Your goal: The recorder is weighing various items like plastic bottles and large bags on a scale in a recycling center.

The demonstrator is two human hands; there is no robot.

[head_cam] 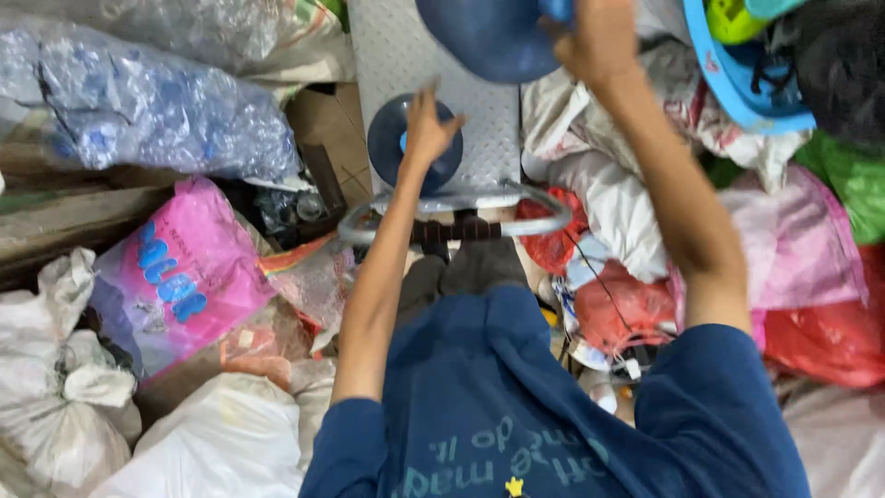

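The left hand is spread open, fingers fanned and pointing away from the person, its palm laid on a dark blue disc that rests flat on a grey metal platform with a raised tread pattern. The hand touches the disc but does not close around it. The right hand is raised higher in the view and is closed on the edge of a blue bowl, a rounded dome-shaped piece held above the far part of the platform, with the thumb and fingers pinching its rim.

There are two blue round pieces in all: one disc under the left hand, one bowl in the right. The platform has one curved metal handle bar at its near end, just beyond the person's knees.

To the left lie one clear bag of crushed bottles, one pink bag with blue lettering, and several white sacks. To the right sit red bags, a pale pink bag and a light blue basin holding one yellow-green item.
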